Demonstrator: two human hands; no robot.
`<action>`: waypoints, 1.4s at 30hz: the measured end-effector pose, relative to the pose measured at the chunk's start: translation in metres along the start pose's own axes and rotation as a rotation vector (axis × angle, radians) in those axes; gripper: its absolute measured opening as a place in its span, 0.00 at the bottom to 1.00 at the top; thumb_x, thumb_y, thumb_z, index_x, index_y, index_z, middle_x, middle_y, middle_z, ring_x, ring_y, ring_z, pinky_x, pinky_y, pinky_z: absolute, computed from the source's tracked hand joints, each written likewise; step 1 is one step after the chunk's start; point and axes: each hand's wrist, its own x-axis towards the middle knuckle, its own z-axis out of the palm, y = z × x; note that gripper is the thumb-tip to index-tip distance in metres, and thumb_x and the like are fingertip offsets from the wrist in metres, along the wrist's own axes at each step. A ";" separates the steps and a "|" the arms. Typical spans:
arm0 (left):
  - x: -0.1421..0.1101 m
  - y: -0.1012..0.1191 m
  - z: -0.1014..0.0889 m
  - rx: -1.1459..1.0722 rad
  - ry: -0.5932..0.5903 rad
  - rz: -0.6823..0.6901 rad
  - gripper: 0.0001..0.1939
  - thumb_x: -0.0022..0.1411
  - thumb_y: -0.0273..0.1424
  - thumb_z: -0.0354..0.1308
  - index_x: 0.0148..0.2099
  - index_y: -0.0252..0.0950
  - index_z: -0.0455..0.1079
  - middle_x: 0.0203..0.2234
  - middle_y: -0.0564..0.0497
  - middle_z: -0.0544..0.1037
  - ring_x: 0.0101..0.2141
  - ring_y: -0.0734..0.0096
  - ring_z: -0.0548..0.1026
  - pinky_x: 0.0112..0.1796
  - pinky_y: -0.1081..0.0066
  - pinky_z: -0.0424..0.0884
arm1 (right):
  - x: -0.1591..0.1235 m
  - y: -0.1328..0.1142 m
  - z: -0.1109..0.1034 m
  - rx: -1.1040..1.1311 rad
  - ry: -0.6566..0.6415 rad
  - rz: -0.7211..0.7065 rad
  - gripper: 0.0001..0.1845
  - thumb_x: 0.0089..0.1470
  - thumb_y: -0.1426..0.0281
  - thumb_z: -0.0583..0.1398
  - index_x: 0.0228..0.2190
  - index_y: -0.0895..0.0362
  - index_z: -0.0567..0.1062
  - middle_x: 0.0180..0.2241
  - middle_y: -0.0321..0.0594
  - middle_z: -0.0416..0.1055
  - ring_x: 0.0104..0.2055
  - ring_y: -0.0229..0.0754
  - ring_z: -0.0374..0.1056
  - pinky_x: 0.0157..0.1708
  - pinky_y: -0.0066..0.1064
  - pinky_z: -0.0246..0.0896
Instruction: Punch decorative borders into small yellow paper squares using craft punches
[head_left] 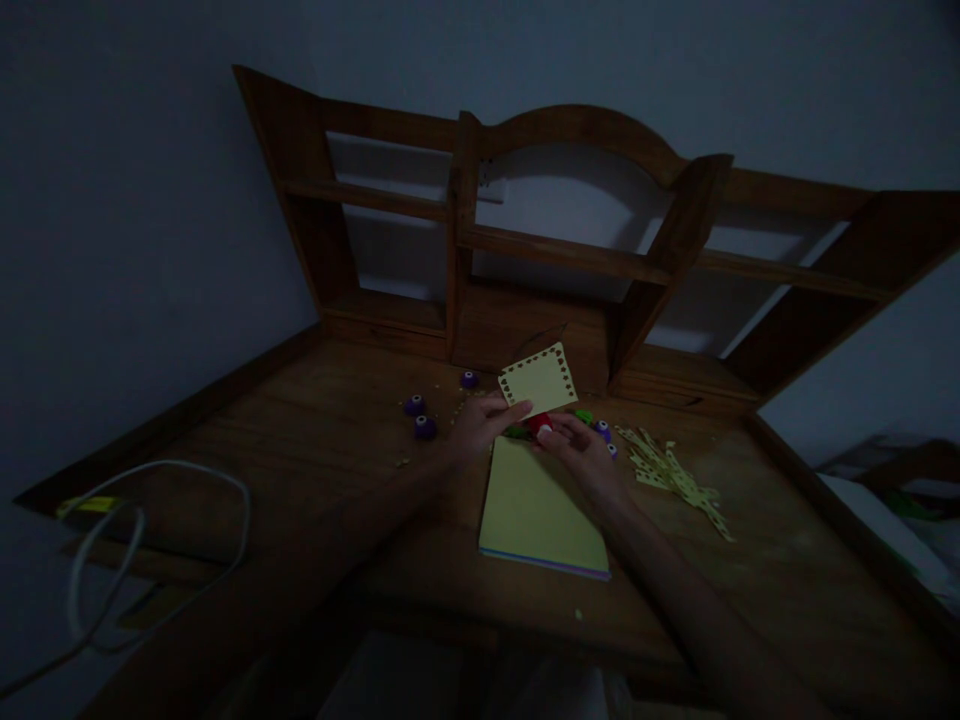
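My left hand [484, 425] pinches the lower left part of a small yellow paper card [538, 384], which has small cut-out shapes along its top, left and right edges. In my right hand [581, 448] is a small red and white craft punch [540, 424], held against the card's lower edge. Below both hands lies a stack of coloured paper [544, 510] with a yellow sheet on top. Several purple punches stand about, such as one purple punch [424, 427] to the left. A green punch [583, 416] sits just behind my right hand.
Punched yellow paper strips [675, 475] lie in a heap on the right of the wooden desk [330, 430]. Paper bits are scattered around. A wooden shelf unit [540, 250] rises at the back. At the left, a white cable [244, 500] loops by the desk's edge.
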 end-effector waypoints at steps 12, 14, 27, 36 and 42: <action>0.001 -0.003 -0.002 0.101 -0.060 0.141 0.24 0.59 0.43 0.56 0.18 0.31 0.66 0.17 0.54 0.64 0.22 0.77 0.62 0.26 0.73 0.56 | 0.000 -0.001 -0.001 -0.010 0.011 0.004 0.16 0.41 0.59 0.68 0.32 0.54 0.75 0.33 0.38 0.76 0.32 0.41 0.71 0.37 0.33 0.64; 0.002 -0.004 -0.003 0.151 -0.081 0.156 0.24 0.60 0.42 0.55 0.18 0.31 0.65 0.17 0.54 0.64 0.22 0.76 0.62 0.27 0.73 0.56 | 0.001 -0.001 -0.002 -0.039 0.005 -0.017 0.15 0.42 0.59 0.68 0.30 0.54 0.75 0.31 0.37 0.76 0.30 0.40 0.70 0.36 0.32 0.63; 0.004 -0.015 -0.007 0.317 -0.237 0.129 0.26 0.64 0.46 0.48 0.28 0.31 0.74 0.26 0.49 0.76 0.29 0.71 0.72 0.33 0.73 0.64 | 0.002 0.001 -0.006 -0.091 0.001 -0.016 0.13 0.47 0.60 0.66 0.31 0.55 0.75 0.29 0.38 0.76 0.32 0.41 0.71 0.37 0.33 0.62; 0.006 -0.019 -0.007 0.174 -0.308 0.054 0.26 0.62 0.47 0.50 0.26 0.29 0.74 0.21 0.49 0.75 0.25 0.72 0.72 0.31 0.74 0.65 | 0.000 0.004 -0.004 0.003 -0.036 0.032 0.12 0.45 0.61 0.67 0.29 0.56 0.77 0.30 0.38 0.76 0.30 0.39 0.70 0.35 0.31 0.64; 0.009 -0.021 -0.011 0.135 -0.354 0.032 0.26 0.61 0.48 0.52 0.27 0.29 0.75 0.20 0.49 0.75 0.25 0.72 0.72 0.30 0.74 0.65 | 0.000 0.005 -0.004 0.038 -0.038 0.040 0.11 0.45 0.62 0.67 0.28 0.56 0.77 0.29 0.37 0.75 0.30 0.38 0.69 0.35 0.31 0.63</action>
